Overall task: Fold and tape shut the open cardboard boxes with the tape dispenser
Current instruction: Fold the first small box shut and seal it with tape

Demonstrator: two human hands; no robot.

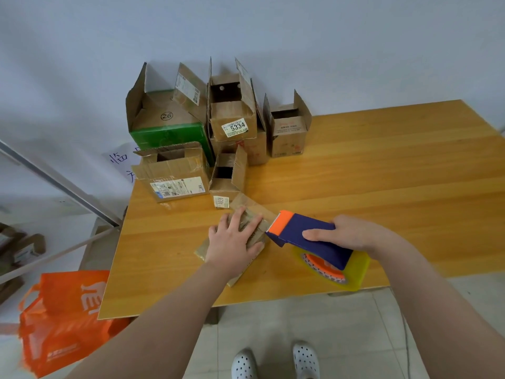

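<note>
Two hands shared the work: our left hand [235, 242] lay flat, fingers straight, on the small box [202, 250] near the front edge of the table [382, 173], pressing its flaps down so they could not spring up. Our right hand [352, 233] gripped the tape dispenser [308, 222], its orange blade end at the box's right edge, probably to start a strip. Other open boxes [235, 127] waited well apart by the wall, leaving us working room.

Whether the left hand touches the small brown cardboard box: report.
Touching. Head view: the left hand presses flat on the small brown cardboard box.
</note>
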